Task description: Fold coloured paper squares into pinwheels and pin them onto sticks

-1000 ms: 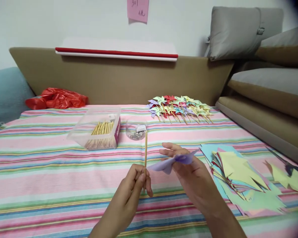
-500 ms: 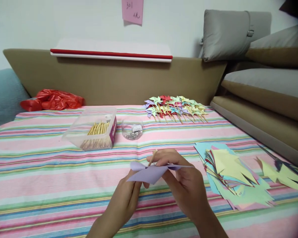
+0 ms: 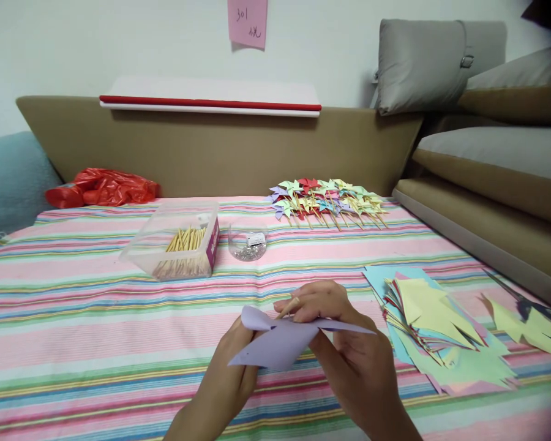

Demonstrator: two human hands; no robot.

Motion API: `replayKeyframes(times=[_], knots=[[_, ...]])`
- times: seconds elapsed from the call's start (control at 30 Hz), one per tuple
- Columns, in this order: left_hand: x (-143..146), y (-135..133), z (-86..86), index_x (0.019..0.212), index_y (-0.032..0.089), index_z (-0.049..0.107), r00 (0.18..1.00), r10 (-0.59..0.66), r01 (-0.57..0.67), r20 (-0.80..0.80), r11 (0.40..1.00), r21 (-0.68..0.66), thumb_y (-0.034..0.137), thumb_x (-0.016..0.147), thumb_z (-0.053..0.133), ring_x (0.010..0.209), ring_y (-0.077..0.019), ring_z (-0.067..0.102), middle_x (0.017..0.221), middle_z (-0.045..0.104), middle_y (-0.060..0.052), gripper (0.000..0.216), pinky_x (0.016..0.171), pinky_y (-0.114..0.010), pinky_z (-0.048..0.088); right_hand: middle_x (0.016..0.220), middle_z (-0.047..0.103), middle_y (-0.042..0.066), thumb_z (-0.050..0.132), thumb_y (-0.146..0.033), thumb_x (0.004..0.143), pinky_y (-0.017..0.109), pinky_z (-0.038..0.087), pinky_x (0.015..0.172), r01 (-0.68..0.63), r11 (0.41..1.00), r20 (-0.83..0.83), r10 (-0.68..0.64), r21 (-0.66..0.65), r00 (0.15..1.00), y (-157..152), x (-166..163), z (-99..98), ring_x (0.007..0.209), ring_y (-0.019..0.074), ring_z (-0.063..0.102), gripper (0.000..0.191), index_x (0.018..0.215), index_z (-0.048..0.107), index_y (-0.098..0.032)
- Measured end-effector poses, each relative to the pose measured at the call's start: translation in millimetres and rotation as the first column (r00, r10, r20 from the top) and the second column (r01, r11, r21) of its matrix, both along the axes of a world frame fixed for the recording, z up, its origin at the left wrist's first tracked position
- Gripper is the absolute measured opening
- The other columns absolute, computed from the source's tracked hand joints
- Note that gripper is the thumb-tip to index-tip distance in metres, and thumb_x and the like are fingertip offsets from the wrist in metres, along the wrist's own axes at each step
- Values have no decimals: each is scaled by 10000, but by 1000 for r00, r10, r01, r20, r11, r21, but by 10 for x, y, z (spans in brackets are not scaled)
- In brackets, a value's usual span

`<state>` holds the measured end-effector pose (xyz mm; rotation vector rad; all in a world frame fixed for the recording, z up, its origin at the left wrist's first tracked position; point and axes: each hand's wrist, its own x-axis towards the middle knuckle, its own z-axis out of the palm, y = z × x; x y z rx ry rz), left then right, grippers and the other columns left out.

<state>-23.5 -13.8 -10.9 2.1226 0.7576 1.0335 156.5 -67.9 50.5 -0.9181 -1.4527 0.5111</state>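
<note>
Low in the middle of the view, my right hand (image 3: 349,349) pinches a lilac paper pinwheel (image 3: 280,340) at its centre. My left hand (image 3: 232,373) sits behind and under the paper, fingers closed on a thin wooden stick (image 3: 288,307) whose tip pokes up past the pinwheel by my right fingers. Both hands hover over the striped cloth (image 3: 96,318).
A clear plastic box of sticks (image 3: 177,242) and a small clear cup of pins (image 3: 248,240) stand ahead. Finished pinwheels (image 3: 326,201) lie in a pile at the back. A stack of cut coloured paper (image 3: 436,324) lies to the right, a red bag (image 3: 103,187) back left, cushions (image 3: 487,153) right.
The stick stood upright in my left hand, apart from the pinwheel; now the hands have come together, the stick is tilted behind the paper and the pinwheel has turned flatter toward me.
</note>
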Motion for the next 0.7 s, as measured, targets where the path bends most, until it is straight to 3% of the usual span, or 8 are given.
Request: replayKeyframes(times=[0.43, 0.7], knots=[[7, 23, 23, 1016, 274, 625, 1000, -8, 8, 18, 1000, -5, 195, 942, 483, 796, -241, 629, 931, 673, -67, 178, 693, -330, 515, 1013, 741, -1, 599, -188, 948, 372, 481, 950, 21, 1000, 24, -21, -22, 999, -10, 13, 6, 1028, 192, 649, 119, 976, 669, -280], [8, 36, 39, 969, 277, 669, 1000, 22, -21, 17, 998, -62, 300, 953, 504, 760, -256, 609, 874, 676, -72, 168, 648, -340, 486, 954, 731, 24, 579, -173, 950, 372, 538, 873, -1, 1000, -44, 0, -15, 999, -2, -17, 29, 983, 206, 676, 116, 957, 651, -263]])
